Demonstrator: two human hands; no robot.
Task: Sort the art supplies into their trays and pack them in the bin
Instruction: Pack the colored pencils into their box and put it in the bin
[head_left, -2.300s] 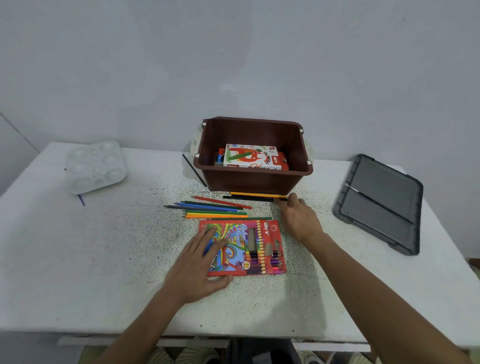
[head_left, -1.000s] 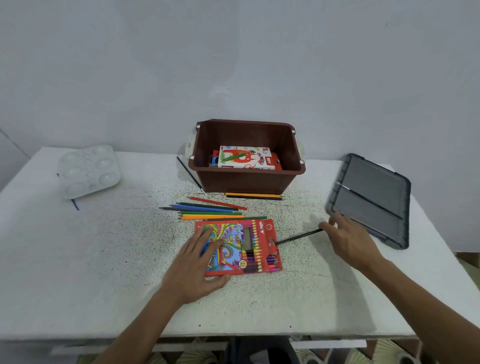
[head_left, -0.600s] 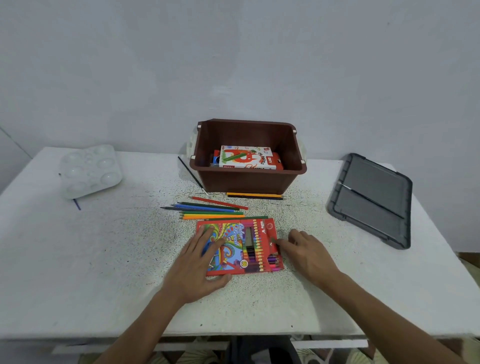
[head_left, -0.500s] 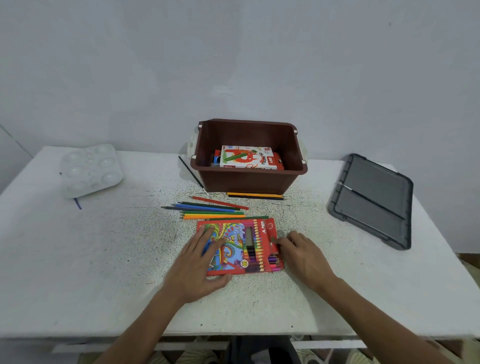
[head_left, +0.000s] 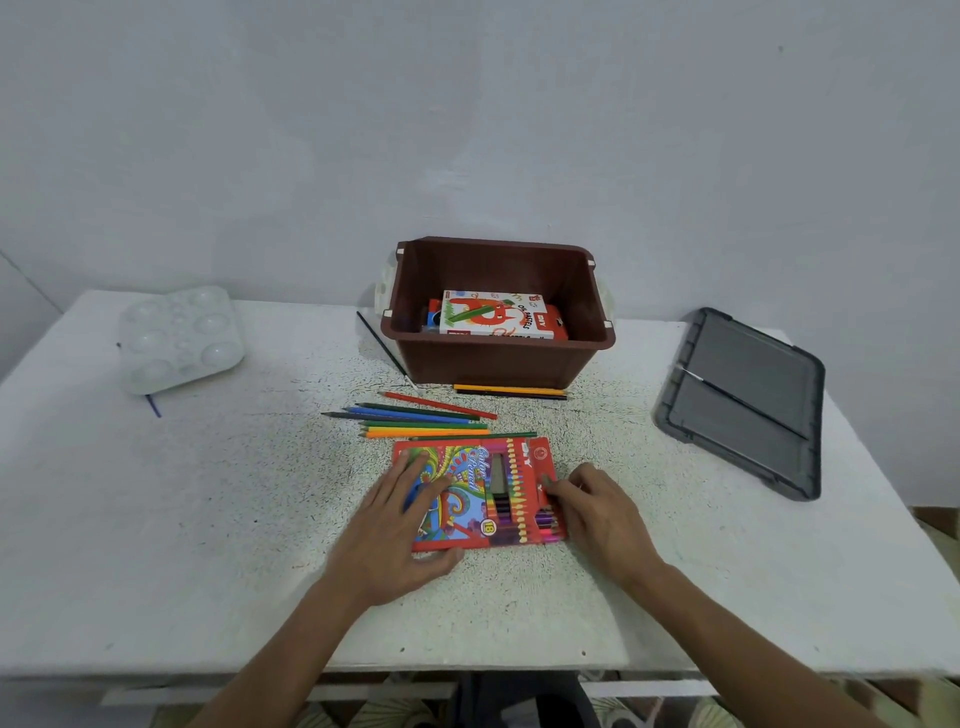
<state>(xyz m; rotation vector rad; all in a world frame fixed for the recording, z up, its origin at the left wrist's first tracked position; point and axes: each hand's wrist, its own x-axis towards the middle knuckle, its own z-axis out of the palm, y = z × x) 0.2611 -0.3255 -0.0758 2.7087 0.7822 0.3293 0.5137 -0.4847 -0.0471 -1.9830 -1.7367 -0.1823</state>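
A red colour-pencil box (head_left: 467, 488) lies flat on the white table, its open end to the right with pencil tips showing. My left hand (head_left: 400, 525) rests flat on the box's left half. My right hand (head_left: 597, 512) touches the box's open right end with bent fingertips; no pencil shows in it. Several loose colour pencils (head_left: 426, 421) lie just behind the box. Two more pencils (head_left: 511, 391) lie against the brown bin (head_left: 498, 358), which holds an oil-pastel box (head_left: 493, 314).
A white paint palette (head_left: 179, 338) sits at the back left with a blue stick (head_left: 153, 405) poking out from under it. A thin brush (head_left: 384, 345) lies left of the bin. The grey bin lid (head_left: 748, 400) lies at the right with a brush across it.
My right hand took a dark pencil from beside the bin, carried it to the box's open end, and the pencil is now out of sight. The left hand stayed on the box.
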